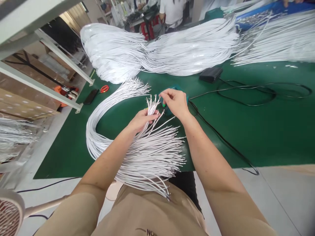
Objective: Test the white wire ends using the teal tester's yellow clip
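My left hand (144,120) is closed around a small bunch of white cables (152,106), whose stripped ends point up and away from me. Just to its right, my right hand (175,101) pinches with thumb and forefinger close to those ends; what sits between the fingertips is too small to make out. A bit of bright green shows under the right fingers. Partly hidden behind that hand is a teal device (169,111) on the table. A large bundle of white cables (152,154) fans out below my hands, curving round on the left.
More white cable coils (192,46) lie across the back of the green table (258,131). A black box (211,74) with a black cord (246,88) sits at right. Red-handled scissors (104,88) lie at left. A fan (11,209) stands at lower left. People are in the background.
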A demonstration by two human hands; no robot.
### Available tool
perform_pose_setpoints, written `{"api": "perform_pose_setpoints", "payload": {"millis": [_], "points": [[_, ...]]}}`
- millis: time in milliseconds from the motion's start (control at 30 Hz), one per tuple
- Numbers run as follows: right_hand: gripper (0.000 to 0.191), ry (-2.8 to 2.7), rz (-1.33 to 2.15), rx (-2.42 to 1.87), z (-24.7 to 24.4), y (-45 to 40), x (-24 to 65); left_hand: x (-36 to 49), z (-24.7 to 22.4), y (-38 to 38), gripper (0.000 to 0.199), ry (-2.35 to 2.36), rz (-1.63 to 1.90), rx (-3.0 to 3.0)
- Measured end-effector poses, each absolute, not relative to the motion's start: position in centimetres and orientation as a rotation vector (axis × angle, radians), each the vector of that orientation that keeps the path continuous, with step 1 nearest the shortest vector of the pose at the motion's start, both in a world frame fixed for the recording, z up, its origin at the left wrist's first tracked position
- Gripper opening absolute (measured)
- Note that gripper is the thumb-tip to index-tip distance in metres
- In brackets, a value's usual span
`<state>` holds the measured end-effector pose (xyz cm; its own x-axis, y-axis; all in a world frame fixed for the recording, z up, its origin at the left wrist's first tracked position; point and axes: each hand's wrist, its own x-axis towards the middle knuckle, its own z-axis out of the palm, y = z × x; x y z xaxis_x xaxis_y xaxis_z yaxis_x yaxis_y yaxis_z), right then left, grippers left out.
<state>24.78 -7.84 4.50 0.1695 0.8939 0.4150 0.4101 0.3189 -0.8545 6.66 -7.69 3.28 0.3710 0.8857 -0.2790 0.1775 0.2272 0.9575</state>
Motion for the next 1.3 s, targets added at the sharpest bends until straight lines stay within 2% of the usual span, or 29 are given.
{"api": "perform_pose_setpoints", "payload": {"millis": [133,367,633,933,1300], "points": [[0.024,-1.57,0.732,-1.199,4.9,-8.2,23.4,5.6,3.6,-7.6,0.037,1.088,0.802,1.213],[0.025,-1.756,0.651,-1.341,4.2,-8.0,22.2,4.7,3.4,-7.4,0.04,0.999,0.967,1.258],[0.023,-1.779,0.686,-1.317,4.2,-8.1,21.9,4.3,2.9,-7.1,0.043,0.986,0.969,1.339],[0.013,-1.566,1.01,-1.195,3.9,-7.6,21.9,4.2,3.3,-7.3,0.05,0.983,0.936,1.406],[0.012,-1.589,1.037,-1.218,4.0,-7.7,22.0,3.9,3.0,-7.0,0.04,0.962,0.931,1.441]]}}
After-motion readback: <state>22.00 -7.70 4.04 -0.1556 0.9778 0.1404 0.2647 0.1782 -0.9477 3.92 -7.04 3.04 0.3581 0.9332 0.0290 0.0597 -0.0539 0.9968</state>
